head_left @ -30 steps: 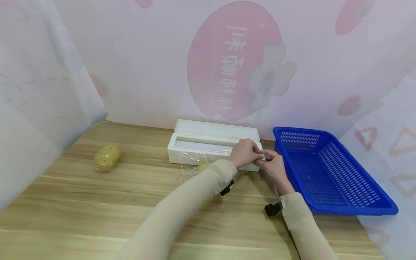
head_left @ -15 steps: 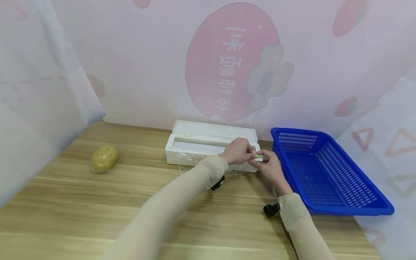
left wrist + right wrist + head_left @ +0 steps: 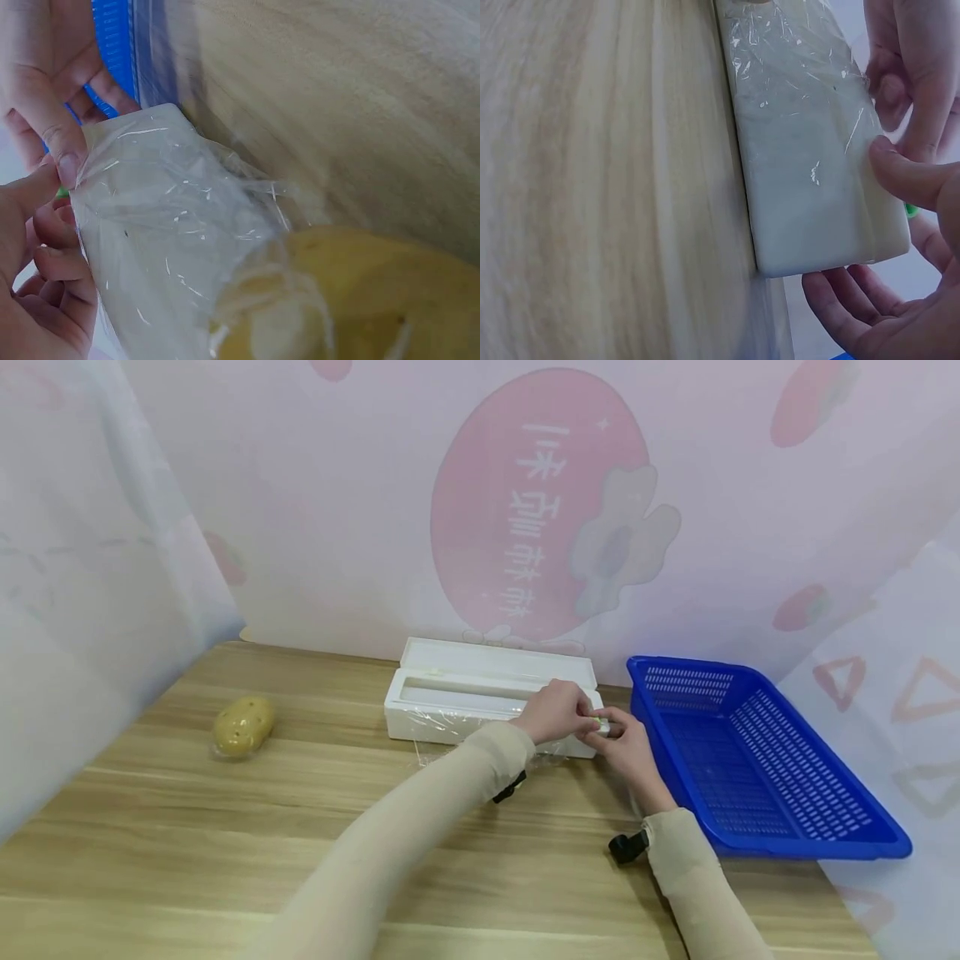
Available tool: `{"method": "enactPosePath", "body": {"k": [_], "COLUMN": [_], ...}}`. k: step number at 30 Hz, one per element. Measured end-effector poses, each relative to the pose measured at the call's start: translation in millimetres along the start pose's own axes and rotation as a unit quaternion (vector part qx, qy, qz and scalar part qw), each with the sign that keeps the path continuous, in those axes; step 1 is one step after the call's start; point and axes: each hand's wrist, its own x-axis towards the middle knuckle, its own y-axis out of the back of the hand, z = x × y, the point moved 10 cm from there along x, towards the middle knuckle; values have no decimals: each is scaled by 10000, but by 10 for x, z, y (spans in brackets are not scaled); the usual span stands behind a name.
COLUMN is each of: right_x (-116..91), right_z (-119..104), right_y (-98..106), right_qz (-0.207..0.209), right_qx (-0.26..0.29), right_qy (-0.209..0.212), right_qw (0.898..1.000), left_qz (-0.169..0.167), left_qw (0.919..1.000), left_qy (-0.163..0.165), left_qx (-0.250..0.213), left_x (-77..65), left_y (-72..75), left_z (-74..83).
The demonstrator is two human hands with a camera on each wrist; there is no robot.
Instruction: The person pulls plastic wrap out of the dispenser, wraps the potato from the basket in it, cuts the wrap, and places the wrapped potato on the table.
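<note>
A white cling film box (image 3: pixel 427 723) lies with its lid raised, a roll inside. Clear cling film (image 3: pixel 180 217) hangs over its front and runs to a potato (image 3: pixel 375 300) close to the left wrist camera; the left sleeve hides this potato in the head view. At the box's right end, my left hand (image 3: pixel 558 710) pinches a small slide cutter with a green part (image 3: pixel 63 193) at the top edge. My right hand (image 3: pixel 630 747) grips that same end, thumb on the film-covered front edge and fingers round the side.
A second potato (image 3: pixel 243 727), wrapped in film, lies at the table's left. To the right stands a blue plastic basket (image 3: pixel 780 843), its side close to my right hand. A printed cloth (image 3: pixel 337 568) hangs behind the wooden table (image 3: pixel 187 860).
My left hand has shifted slightly left along the box's edge, then back right. The yellow of the near potato, seen earlier beside the left sleeve, is now covered. My right hand stays at the box end.
</note>
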Motion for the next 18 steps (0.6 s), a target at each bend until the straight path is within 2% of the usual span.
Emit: {"method": "enactPosePath", "body": {"k": [5, 11, 18], "right_x": [17, 22, 32], "right_z": [-26, -74, -57], "right_y": [-20, -8, 10], "right_qz": [-22, 124, 120], "right_qx": [-141, -728, -921], "right_qy": [115, 363, 551], "right_qw": [9998, 9966, 9942], "left_qz": [1, -162, -115], "left_qw": [9998, 9993, 9995], "left_qy": [9, -19, -36], "left_qx": [174, 322, 307], "left_x": [41, 18, -32], "left_y": [-32, -7, 44], "left_z": [12, 20, -91]}}
